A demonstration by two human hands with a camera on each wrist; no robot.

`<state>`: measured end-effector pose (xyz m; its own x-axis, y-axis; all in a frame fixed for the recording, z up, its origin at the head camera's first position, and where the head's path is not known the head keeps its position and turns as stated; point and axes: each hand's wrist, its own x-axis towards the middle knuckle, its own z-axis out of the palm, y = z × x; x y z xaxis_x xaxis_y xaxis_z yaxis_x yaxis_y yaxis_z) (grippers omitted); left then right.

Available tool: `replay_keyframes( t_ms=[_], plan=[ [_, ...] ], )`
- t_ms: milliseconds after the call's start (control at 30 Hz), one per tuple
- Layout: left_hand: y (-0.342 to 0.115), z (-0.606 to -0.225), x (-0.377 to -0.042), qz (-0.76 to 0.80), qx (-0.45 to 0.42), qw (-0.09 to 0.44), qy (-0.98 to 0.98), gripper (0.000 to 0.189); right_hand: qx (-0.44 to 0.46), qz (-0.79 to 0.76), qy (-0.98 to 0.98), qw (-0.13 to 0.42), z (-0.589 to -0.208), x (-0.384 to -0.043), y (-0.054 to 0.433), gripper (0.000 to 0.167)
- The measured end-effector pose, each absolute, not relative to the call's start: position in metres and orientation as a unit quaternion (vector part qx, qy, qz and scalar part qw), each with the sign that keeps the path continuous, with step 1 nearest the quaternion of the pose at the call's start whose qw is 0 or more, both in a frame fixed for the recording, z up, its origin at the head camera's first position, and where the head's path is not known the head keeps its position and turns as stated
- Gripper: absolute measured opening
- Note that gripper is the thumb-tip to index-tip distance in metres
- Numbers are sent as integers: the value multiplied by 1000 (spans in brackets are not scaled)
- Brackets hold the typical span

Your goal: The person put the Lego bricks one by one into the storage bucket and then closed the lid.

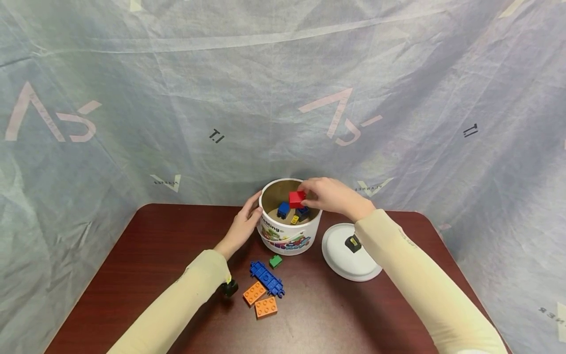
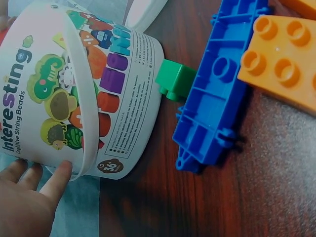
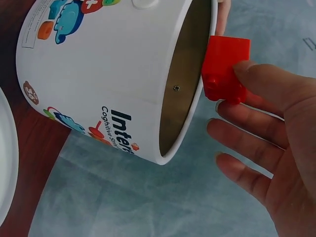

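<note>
A white bucket (image 1: 289,244) with printed pictures stands upright at the back of the table. My right hand (image 1: 329,195) is over its mouth, pinching a red toy brick (image 3: 226,66) between thumb and fingers. Against the bucket's left side rests my left hand (image 1: 240,226), its fingers extended along the wall. Inside the bucket lie a blue brick (image 1: 283,210), a small yellow brick (image 1: 295,220) and a dark blue piece (image 1: 302,213). In front sit a green brick (image 1: 275,261), a long blue base piece (image 2: 212,84) and two orange bricks (image 1: 254,293), studs up.
A round white lid (image 1: 349,263) lies on the table to the right of the bucket, partly under the right forearm. The dark red table (image 1: 177,246) backs onto a hanging grey cloth (image 1: 247,98), which also closes off both sides.
</note>
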<state>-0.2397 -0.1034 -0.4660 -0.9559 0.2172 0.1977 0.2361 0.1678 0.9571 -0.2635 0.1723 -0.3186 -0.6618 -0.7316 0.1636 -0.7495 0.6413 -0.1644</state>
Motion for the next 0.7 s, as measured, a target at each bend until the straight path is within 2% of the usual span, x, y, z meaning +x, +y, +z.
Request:
replay_keyframes(
  t_ms=[700],
  plan=[
    [-103, -466, -240, -626, -150, 6, -765, 55, 389, 118, -913, -23, -341, -285, 154, 26]
  ],
)
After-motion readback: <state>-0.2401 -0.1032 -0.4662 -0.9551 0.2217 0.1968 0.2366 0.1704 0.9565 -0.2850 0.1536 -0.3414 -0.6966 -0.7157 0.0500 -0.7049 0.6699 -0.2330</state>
